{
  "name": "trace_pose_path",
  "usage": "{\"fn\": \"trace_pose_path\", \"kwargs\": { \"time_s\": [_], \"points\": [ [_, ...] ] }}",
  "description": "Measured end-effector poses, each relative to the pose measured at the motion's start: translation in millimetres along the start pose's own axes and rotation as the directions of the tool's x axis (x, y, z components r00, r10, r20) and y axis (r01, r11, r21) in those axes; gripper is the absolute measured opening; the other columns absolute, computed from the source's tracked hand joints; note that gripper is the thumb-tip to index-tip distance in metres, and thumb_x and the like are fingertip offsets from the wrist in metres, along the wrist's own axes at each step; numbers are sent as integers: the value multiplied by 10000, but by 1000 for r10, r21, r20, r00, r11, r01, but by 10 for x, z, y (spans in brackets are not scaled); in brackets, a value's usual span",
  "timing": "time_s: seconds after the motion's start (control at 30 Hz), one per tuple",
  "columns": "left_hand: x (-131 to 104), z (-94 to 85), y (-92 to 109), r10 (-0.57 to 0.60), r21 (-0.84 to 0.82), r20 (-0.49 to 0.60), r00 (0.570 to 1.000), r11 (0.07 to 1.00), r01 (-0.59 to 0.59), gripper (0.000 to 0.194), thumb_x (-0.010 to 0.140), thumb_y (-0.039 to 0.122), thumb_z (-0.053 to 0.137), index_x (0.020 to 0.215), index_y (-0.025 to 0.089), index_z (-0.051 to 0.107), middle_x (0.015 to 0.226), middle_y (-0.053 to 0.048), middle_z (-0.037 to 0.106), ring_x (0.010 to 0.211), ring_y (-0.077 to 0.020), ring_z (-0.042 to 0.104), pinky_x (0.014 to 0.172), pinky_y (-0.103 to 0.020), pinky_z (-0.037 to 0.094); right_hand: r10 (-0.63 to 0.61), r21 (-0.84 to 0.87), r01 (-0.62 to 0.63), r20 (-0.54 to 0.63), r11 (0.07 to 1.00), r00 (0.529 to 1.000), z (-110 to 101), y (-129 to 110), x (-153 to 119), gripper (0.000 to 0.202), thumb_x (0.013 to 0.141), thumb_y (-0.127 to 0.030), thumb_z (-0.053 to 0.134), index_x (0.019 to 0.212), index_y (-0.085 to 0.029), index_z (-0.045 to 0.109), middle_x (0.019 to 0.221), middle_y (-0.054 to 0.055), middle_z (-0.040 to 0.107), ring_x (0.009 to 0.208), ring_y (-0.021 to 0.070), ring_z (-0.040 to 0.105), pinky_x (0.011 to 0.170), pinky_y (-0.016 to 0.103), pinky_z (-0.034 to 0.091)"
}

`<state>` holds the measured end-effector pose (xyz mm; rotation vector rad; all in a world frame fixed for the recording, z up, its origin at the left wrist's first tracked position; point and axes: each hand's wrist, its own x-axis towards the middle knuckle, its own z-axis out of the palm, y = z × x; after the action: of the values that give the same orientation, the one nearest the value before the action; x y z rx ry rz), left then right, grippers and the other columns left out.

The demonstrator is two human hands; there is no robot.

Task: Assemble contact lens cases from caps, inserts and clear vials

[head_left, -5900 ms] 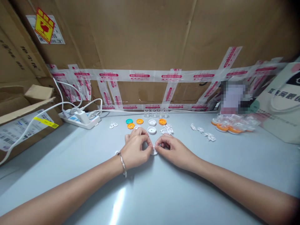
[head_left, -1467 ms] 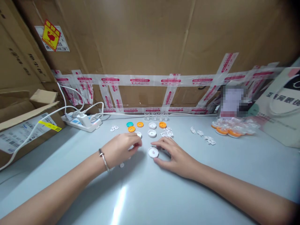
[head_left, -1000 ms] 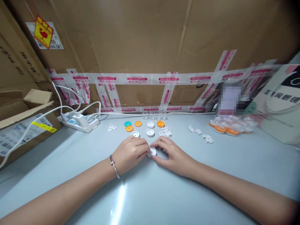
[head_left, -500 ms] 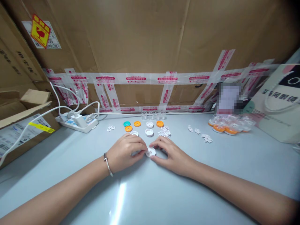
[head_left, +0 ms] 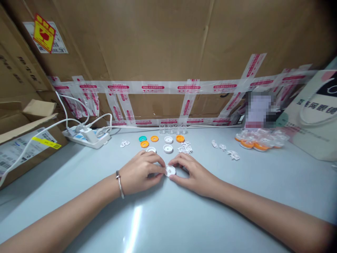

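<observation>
A round white piece (head_left: 171, 170) lies between my hands near the middle of the table, with a small pale part at its centre. My right hand (head_left: 191, 173) grips its rim between thumb and fingers. My left hand (head_left: 147, 170) has its fingertips closed at the piece's left edge; what they pinch, if anything, is too small to make out. Just beyond are white rings (head_left: 167, 148), orange rings (head_left: 144, 144), a teal ring (head_left: 142, 138) and a cluster of small white cut-out parts (head_left: 185, 148).
Clear cups (head_left: 170, 129) stand along the back. Small white parts (head_left: 233, 155) and a pile of clear-and-orange pieces (head_left: 260, 140) lie right. At left are a power strip (head_left: 91, 140), cables and an open carton (head_left: 28, 147); a paper bag (head_left: 310, 119) stands far right.
My left fingertips have shifted slightly off the centre of the white piece to its left edge, showing more of its middle. My right hand keeps its hold.
</observation>
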<state>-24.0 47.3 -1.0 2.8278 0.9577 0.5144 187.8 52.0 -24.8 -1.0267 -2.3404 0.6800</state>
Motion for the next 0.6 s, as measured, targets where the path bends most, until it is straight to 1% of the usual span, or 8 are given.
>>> {"fn": "trace_pose_path", "kwargs": {
  "time_s": [0.1,0.13,0.2,0.27,0.33,0.47,0.53,0.6],
  "points": [
    [-29,-188,-50,-66,-121,-31,997,991,61,199,832,183,468,928,200,641,921,-34,648,865,-152,573,806,-288,415,22,8,-22,9,1000,1000,-10,-8,8,208,782,-295,579,978,-224,579,950,43,542,923,182,500,843,338,407],
    [-47,-264,-69,-109,-151,-13,994,983,106,190,833,184,465,916,189,636,894,-33,650,844,-143,578,790,-269,424,25,11,-25,10,1000,1000,-12,-10,8,207,783,-293,577,979,-226,580,951,43,542,924,183,501,844,340,408],
    [-88,-402,-99,-183,-161,117,976,966,200,145,814,206,499,849,190,639,829,-12,653,779,-132,588,739,-241,439,27,20,-27,9,999,1000,-14,-11,6,207,781,-286,577,979,-227,580,952,44,542,923,185,504,840,342,413],
    [-126,-485,-116,-222,-137,263,939,955,264,105,782,234,546,785,189,640,775,1,650,723,-126,590,686,-222,443,26,35,-26,3,999,1000,-13,-6,3,236,769,-290,592,995,-225,573,959,44,544,918,184,509,833,341,419],
    [-148,-494,-123,-256,-116,360,897,942,315,92,751,256,586,763,182,640,761,1,648,699,-127,594,656,-212,443,31,53,-31,-6,998,999,-13,2,-2,295,754,-315,613,1029,-222,558,961,44,545,909,182,514,825,338,425],
    [-149,-386,-147,-347,-85,428,835,904,420,97,703,254,619,768,185,639,746,-1,656,666,-131,604,596,-199,435,48,74,-47,-22,996,999,-16,9,-12,321,762,-361,606,1048,-225,552,931,42,549,894,181,521,811,337,431],
    [-144,-343,-166,-377,-78,432,819,889,450,86,692,233,608,758,188,642,699,7,655,629,-127,601,560,-190,425,51,80,-48,-32,996,998,-14,5,-13,299,777,-368,587,1038,-224,558,920,40,552,886,178,524,803,332,432],
    [-142,-332,-174,-383,-75,425,820,888,453,83,687,218,591,739,189,650,678,10,659,606,-124,599,547,-187,420,54,90,-50,-42,995,998,-10,-2,-13,289,788,-377,570,1032,-221,558,916,39,556,872,171,528,788,322,435]
  ]
}}
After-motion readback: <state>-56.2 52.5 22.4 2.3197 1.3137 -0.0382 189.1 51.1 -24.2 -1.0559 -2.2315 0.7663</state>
